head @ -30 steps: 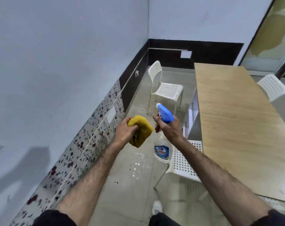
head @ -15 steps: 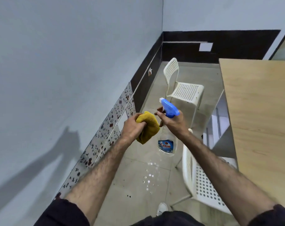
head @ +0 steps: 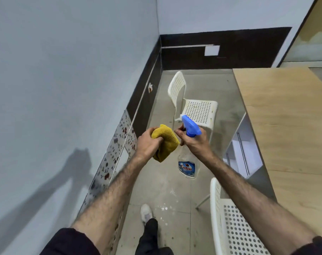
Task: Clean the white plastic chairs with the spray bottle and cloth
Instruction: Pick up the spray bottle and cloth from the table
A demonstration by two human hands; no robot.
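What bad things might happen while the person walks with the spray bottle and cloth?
The spray bottle hangs from the right hand by its neck, so it might slip. The near chair stands close to the walking foot, an easy bump. The nozzle points toward the cloth, so spray might miss the far chair.

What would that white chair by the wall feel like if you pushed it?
The chair probably feels light: thin legs and a seat full of holes. It would likely slide on the smooth floor, and may tip if shoved high on its tall backrest.
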